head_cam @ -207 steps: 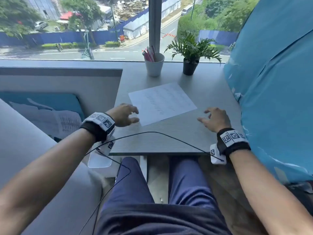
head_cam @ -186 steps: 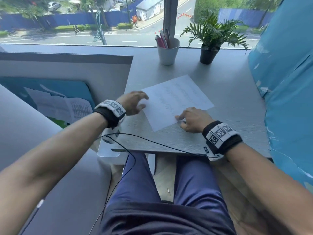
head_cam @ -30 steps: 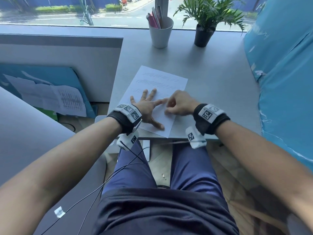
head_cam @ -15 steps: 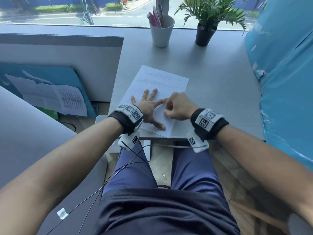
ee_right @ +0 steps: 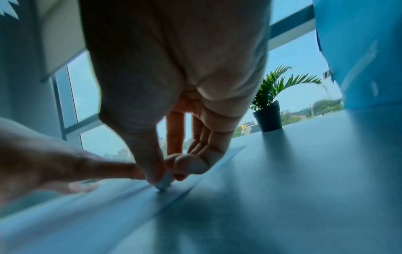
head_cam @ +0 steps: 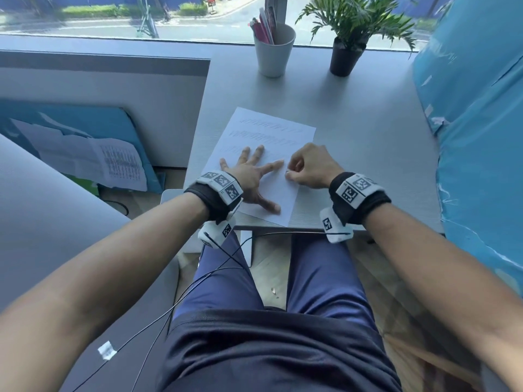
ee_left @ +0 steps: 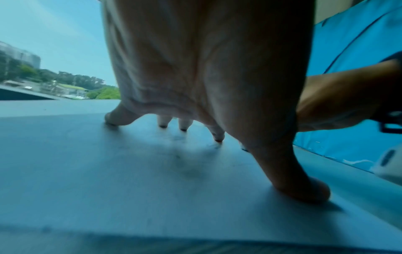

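- The left hand (head_cam: 249, 176) lies flat, fingers straight and spread, with fingertips and thumb pressing down on the near half of the sheet of paper (head_cam: 271, 131).
- The right hand (head_cam: 308, 168), just beside the left index fingertip, is curled tight. In the right wrist view its thumb and fingers pinch a small pale nub (ee_right: 164, 182) whose tip touches the sheet. I cannot tell whether it is an eraser or something else.
- The sheet lies flat on the desk (head_cam: 368, 131) under both hands. Its faintly lined far half reaches beyond the fingertips, and its near corner sits by the wrists at the desk edge.
- Handling, as I judge it: a single sheet is light and limp and slides easily on the smooth top. Rubbing could ruck or tear it unless it is pinned close to the working spot. To lift it, take a corner or an edge.
- The nub looks tiny and firm, so a low fingertip pinch suits it.
- Beyond both hands stand a pen cup (head_cam: 274, 52) and a potted plant (head_cam: 346, 56).
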Demonstrator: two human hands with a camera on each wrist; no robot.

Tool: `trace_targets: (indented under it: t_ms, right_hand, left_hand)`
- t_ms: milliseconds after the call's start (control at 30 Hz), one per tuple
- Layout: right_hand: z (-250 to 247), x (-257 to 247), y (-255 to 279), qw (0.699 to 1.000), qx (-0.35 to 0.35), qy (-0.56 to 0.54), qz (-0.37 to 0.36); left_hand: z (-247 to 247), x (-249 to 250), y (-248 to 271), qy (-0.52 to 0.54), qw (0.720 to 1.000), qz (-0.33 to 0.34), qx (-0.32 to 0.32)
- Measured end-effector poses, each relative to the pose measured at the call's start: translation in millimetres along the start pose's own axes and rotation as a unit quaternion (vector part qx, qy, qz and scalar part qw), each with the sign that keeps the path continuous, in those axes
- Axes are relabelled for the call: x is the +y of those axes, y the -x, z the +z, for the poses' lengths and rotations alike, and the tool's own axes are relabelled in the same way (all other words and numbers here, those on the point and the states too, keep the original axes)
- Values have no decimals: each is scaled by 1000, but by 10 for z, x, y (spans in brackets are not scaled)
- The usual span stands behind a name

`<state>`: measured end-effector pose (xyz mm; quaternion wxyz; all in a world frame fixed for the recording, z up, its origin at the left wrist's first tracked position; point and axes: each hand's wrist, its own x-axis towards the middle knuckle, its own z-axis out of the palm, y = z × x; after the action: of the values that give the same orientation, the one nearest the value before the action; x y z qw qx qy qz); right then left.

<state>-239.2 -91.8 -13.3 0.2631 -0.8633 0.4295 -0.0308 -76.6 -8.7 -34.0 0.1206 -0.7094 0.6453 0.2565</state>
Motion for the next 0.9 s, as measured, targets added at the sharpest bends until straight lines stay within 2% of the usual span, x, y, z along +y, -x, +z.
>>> trace_targets:
  t_ms: [133,233,333,433,500,567,667,800,833,900]
  right_hand:
    - [-59,5,-73,999,1,35,-8]
    - [-69,-20,-140,999,18,37,-12]
    - [-77,-11,-166,999,22,31,-8]
    - [-48,64,-86,999,41,17,-9]
    - [2,92,20,999,28,6,-16]
    - [21,108,98,1000,25,2,-15]
    - [55,134,164,998,58,-8,-5]
    - [194,11,352,997,-38,-9,-59]
    - [161,33,324,998,-34,-16,-44]
    - [54,147,222,999,33,-38,11]
  left_hand:
    - [-94,80,35,-75,995,-28,54]
    - [-93,76,3,-64,994,27,88]
    - [-35,-8,-46,19,994,90,55]
    - [-24,-54,-93,12,996,86,13]
    - [-35,-61,-114,-4,997,76,-9]
    - [-31,-46,-124,-13,997,72,-17]
    - [-12,-23,-138,-16,997,70,-15]
    - [-14,-19,-142,-19,998,62,-13]
    - [-23,-8,-134,-16,998,59,-13]
    - [-33,28,-125,-8,999,52,-13]
